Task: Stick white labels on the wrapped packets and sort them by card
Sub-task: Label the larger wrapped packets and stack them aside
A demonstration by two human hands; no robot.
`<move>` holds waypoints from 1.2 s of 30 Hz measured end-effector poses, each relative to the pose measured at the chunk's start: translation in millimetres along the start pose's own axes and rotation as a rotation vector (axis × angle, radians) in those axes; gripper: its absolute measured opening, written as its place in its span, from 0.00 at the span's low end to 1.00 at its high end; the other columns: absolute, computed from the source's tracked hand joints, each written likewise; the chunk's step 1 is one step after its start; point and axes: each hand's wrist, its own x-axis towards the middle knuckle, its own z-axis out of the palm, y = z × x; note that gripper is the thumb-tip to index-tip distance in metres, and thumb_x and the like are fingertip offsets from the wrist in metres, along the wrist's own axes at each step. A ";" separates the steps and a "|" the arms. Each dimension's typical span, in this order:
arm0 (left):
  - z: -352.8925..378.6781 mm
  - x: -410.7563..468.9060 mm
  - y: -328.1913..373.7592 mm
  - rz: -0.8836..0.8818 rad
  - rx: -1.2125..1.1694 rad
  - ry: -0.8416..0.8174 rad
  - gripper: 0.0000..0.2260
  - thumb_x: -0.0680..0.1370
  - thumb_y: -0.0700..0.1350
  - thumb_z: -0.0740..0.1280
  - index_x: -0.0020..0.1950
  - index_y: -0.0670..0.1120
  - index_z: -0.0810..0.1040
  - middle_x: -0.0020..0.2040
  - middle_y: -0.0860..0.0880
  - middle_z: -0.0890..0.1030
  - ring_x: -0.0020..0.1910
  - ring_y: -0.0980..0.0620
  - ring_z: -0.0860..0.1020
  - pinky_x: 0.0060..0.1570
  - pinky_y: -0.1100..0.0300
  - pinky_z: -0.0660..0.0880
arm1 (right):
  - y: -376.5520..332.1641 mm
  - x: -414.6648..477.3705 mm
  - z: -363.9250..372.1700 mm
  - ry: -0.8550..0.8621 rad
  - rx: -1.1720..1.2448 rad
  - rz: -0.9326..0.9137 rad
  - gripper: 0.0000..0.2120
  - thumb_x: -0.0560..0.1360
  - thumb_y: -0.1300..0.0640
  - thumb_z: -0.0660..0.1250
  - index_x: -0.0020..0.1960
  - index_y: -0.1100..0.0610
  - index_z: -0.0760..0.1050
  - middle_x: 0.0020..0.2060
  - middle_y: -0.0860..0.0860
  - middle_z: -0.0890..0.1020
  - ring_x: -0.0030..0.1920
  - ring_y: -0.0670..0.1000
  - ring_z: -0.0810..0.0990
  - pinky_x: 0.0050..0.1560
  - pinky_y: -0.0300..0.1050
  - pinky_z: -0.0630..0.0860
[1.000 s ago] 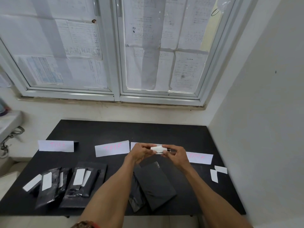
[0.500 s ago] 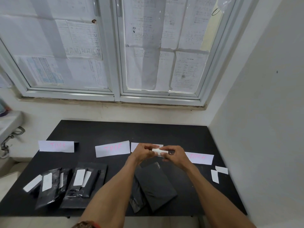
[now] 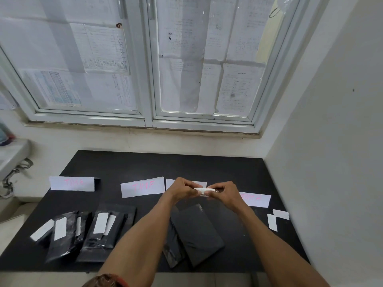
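Observation:
My left hand (image 3: 182, 188) and my right hand (image 3: 224, 192) meet above the table's middle, both pinching a small white label (image 3: 204, 190) between fingertips. Below them lies a black wrapped packet (image 3: 196, 233) without a label, on top of another black packet (image 3: 173, 249). At the left, several black packets (image 3: 103, 235) carry white labels. Several white cards with pink writing stand in a row: far left card (image 3: 71, 183), middle card (image 3: 142, 186), one card (image 3: 171, 183) half hidden behind my hands, right card (image 3: 257, 199).
Two loose white labels (image 3: 276, 218) lie near the black table's (image 3: 207, 164) right edge by the wall. A window with papers taped to it is behind the table. A sink ledge (image 3: 12, 156) sits at the far left.
My hands stay together over the middle, fingers working the small white label; they have drifted slightly. Nothing on the table has moved.

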 end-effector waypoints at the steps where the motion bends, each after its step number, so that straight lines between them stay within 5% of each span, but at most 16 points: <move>1: -0.7 -0.1 0.7 -0.007 0.003 -0.003 0.10 0.74 0.40 0.72 0.54 0.45 0.85 0.50 0.48 0.85 0.51 0.48 0.81 0.48 0.60 0.80 | -0.4 -0.3 -0.2 -0.010 0.001 0.015 0.09 0.69 0.51 0.75 0.47 0.54 0.85 0.40 0.49 0.86 0.41 0.50 0.85 0.45 0.47 0.82; 9: -18.3 -4.7 -9.9 -0.032 0.092 0.014 0.10 0.73 0.37 0.72 0.54 0.43 0.84 0.48 0.47 0.84 0.43 0.56 0.81 0.37 0.73 0.74 | -1.2 3.6 17.9 -0.084 -0.055 0.119 0.10 0.67 0.50 0.77 0.46 0.54 0.85 0.37 0.49 0.86 0.38 0.49 0.85 0.44 0.47 0.83; 16: -77.6 -27.4 -61.4 -0.140 0.086 0.103 0.09 0.72 0.36 0.74 0.51 0.44 0.85 0.50 0.45 0.84 0.51 0.49 0.83 0.53 0.58 0.80 | -22.9 12.3 92.8 -0.262 -0.157 0.139 0.11 0.69 0.54 0.74 0.51 0.54 0.84 0.42 0.47 0.84 0.40 0.45 0.81 0.44 0.41 0.79; 20: -119.3 -54.0 -100.1 -0.205 -0.071 0.251 0.12 0.74 0.30 0.70 0.55 0.40 0.83 0.56 0.41 0.82 0.56 0.46 0.81 0.56 0.54 0.79 | -44.7 18.5 169.9 -0.298 -0.128 0.224 0.09 0.66 0.53 0.76 0.46 0.54 0.84 0.39 0.49 0.85 0.40 0.46 0.83 0.44 0.43 0.81; 25: -174.4 -90.5 -148.1 -0.264 -0.113 0.504 0.15 0.74 0.23 0.62 0.57 0.32 0.79 0.55 0.34 0.81 0.53 0.44 0.80 0.39 0.67 0.78 | -78.1 23.7 288.5 -0.309 0.024 0.373 0.07 0.64 0.58 0.79 0.32 0.57 0.82 0.37 0.57 0.85 0.41 0.56 0.85 0.45 0.53 0.83; 30: -229.1 -121.0 -200.9 -0.382 -0.102 0.670 0.15 0.73 0.25 0.61 0.53 0.37 0.81 0.52 0.40 0.84 0.54 0.45 0.81 0.58 0.52 0.77 | -104.6 25.7 377.1 -0.368 0.023 0.368 0.10 0.64 0.56 0.78 0.37 0.62 0.83 0.37 0.57 0.85 0.40 0.56 0.84 0.46 0.53 0.82; 36: -252.5 -128.6 -227.5 -0.426 -0.133 0.692 0.24 0.73 0.23 0.55 0.65 0.35 0.75 0.62 0.38 0.78 0.63 0.41 0.76 0.64 0.49 0.73 | -119.7 28.2 416.0 -0.366 -0.128 0.330 0.10 0.69 0.54 0.74 0.42 0.61 0.83 0.34 0.53 0.81 0.33 0.49 0.77 0.34 0.39 0.71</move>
